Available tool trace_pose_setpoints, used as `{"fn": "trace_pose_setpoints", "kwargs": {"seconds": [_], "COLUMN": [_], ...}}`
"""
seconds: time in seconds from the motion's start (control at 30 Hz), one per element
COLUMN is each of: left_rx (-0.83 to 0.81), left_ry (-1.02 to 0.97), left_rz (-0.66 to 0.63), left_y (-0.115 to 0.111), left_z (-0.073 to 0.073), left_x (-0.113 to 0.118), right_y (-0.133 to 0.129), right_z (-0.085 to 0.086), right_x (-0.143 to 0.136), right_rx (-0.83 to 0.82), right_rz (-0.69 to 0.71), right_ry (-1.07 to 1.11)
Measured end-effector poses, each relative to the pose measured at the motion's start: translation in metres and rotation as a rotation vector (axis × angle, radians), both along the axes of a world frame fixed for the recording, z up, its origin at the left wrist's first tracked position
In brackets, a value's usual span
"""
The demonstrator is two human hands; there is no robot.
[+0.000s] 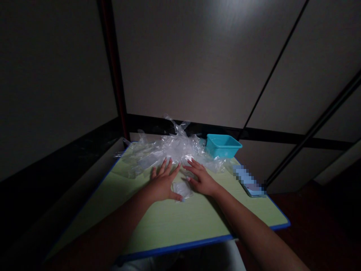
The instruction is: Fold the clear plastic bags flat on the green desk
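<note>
A loose heap of clear plastic bags (176, 145) spreads over the far part of a pale green table (180, 226). My left hand (163, 184) reaches to the near edge of the heap with fingers spread, its thumb over a small folded clear plastic piece (182, 190). On the other side of that piece my right hand (201, 178) is held palm down, fingers apart, its fingertips at the plastic. Neither hand grips anything that I can see.
Behind and right of the heap stands a turquoise plastic basket (224, 146). A light blue, partly blurred flat object (248, 181) lies along the right edge. The table has a blue rim (180, 246), and grey panels (186, 67) rise behind it.
</note>
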State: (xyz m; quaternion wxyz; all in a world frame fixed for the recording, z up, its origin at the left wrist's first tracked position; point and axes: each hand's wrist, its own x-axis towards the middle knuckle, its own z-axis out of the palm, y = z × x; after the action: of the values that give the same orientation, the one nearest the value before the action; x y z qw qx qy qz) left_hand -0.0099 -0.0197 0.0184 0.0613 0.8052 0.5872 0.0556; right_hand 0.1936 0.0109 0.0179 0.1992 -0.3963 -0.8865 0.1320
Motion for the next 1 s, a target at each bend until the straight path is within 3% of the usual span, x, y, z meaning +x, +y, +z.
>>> {"fn": "trace_pose_setpoints", "kwargs": {"seconds": [0.1, 0.17, 0.43, 1.0], "left_rx": [-0.011, -0.008, -0.003, -0.004], "left_ry": [-0.010, -0.017, -0.046, -0.041], "left_rz": [0.002, 0.008, -0.002, -0.003], "left_y": [-0.002, -0.003, -0.004, -0.002], "left_z": [0.003, 0.005, 0.004, 0.002], "left_x": [0.001, 0.002, 0.001, 0.002], "right_y": [-0.007, -0.012, -0.023, -0.021], "right_z": [0.007, 0.010, 0.012, 0.009], "right_x": [0.005, 0.005, -0.003, -0.014], "right_rx": [-0.120, -0.184, -0.152, -0.093], "right_rz": [0.301, 0.362, 0.293, 0.086], "right_ry": [-0.037, -0.120, -0.340, -0.432]}}
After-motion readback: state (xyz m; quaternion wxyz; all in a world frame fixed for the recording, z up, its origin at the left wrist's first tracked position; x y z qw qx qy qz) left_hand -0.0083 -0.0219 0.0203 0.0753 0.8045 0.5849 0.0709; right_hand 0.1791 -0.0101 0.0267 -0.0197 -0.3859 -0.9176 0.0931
